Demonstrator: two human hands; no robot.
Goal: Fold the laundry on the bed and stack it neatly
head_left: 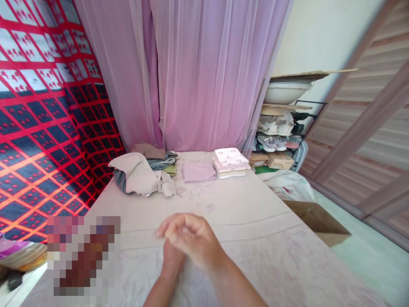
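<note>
My right hand (194, 232) crosses over my left hand (172, 251) above the near middle of the bed (255, 213). The fingers of the right one are curled inward, slightly smeared by motion, and I see nothing held in them. Most of the left hand's fingers lie hidden behind the right. Beyond the hands, a folded lilac cloth (198, 172) lies flat on the sheet. Right of it stands a neat stack of folded fabric (230, 162), white printed on top. At the far left is a loose heap of clothes with a beige garment (137, 172) and a brown one (148, 151).
Purple curtains (204, 76) hang behind the bed, and a red-and-black patterned cloth (38, 106) hangs left. A shoe rack (275, 136) with a basin (287, 91) stands at the right. An open cardboard box (319, 219) sits on the floor. One bed patch is pixelated.
</note>
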